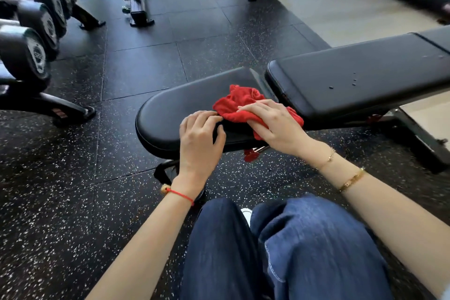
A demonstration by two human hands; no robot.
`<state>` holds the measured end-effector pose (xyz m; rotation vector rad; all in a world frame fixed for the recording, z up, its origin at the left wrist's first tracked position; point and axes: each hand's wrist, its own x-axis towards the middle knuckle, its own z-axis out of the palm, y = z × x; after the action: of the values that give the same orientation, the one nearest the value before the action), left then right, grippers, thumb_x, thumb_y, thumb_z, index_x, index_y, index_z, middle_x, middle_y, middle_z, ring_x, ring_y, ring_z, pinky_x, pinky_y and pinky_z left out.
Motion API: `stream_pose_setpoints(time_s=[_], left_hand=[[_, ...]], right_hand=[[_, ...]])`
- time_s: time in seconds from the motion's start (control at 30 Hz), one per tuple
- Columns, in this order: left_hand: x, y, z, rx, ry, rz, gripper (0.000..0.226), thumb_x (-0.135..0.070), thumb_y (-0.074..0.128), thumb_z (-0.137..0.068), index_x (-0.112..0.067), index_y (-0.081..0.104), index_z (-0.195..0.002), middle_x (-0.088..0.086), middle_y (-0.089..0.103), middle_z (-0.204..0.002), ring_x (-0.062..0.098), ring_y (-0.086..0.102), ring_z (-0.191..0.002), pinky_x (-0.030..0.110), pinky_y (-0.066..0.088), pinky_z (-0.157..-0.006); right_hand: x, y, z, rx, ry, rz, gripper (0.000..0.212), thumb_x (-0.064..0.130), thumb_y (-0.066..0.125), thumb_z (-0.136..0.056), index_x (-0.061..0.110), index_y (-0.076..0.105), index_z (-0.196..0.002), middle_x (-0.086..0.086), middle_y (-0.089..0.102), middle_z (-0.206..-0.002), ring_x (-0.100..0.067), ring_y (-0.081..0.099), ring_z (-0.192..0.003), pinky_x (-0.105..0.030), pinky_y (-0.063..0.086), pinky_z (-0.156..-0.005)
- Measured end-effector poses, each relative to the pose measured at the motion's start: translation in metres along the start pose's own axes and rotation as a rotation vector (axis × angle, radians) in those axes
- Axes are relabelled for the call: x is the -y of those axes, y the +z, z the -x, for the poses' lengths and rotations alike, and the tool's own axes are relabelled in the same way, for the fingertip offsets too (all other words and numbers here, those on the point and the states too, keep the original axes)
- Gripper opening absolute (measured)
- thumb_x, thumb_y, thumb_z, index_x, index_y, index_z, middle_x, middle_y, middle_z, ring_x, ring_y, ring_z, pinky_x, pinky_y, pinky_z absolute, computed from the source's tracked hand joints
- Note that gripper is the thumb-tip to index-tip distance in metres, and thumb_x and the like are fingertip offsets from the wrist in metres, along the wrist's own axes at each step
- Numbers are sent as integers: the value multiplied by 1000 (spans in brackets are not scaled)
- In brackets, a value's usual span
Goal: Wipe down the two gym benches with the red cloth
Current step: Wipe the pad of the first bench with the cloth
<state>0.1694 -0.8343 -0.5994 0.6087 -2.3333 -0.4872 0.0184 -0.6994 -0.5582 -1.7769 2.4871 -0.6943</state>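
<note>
Leftmost, I see a rack of dumbbells (36,39) on the speckled floor (73,202). Next, my left hand (199,139) grips the near edge of the bench seat (170,112), fingers curled over the pad. My right hand (272,122) presses the red cloth (233,102) onto the seat, fingers laid fairly straight across it. Just beside it on the right lies the bench's long back pad (353,75).
</note>
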Motion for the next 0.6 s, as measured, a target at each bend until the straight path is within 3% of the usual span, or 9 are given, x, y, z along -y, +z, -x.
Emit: stream_pose_setpoints(time_s=[0.17, 0.3, 0.43, 0.6], left_hand=[[-36, 11, -14, 44, 83, 69, 23, -16, 61, -92, -15, 70, -112, -1, 68, -118, 23, 57, -117, 38, 36, -109], [-70, 33, -32, 75, 83, 94, 24, -18, 60, -92, -16, 70, -114, -2, 67, -119, 22, 55, -119, 37, 34, -110], [-109, 75, -50, 112, 9, 114, 25, -21, 57, -95, -16, 69, -117, -1, 66, -123, 21, 54, -122, 35, 33, -110], [-147, 123, -64, 103, -108, 130, 23, -20, 56, -94, -12, 65, -114, 3, 65, -120, 24, 54, -119, 38, 36, -106]], right_hand=[[-23, -40, 2, -152, 176, -177, 27, 20, 51, -98, 16, 59, -124, -1, 65, -123, -25, 60, -112, -41, 44, -98], [-68, -68, 3, -246, 259, 196, 32, 28, 48, -97, 18, 57, -126, -3, 63, -124, -32, 56, -114, -47, 41, -95], [-103, -60, 15, -175, 294, 293, 36, 26, 52, -95, 21, 55, -131, 3, 57, -134, -29, 50, -121, -44, 36, -100], [-140, -51, 28, -118, 199, 214, 47, 30, 53, -93, 27, 48, -140, 8, 45, -148, -27, 40, -134, -46, 30, -112]])
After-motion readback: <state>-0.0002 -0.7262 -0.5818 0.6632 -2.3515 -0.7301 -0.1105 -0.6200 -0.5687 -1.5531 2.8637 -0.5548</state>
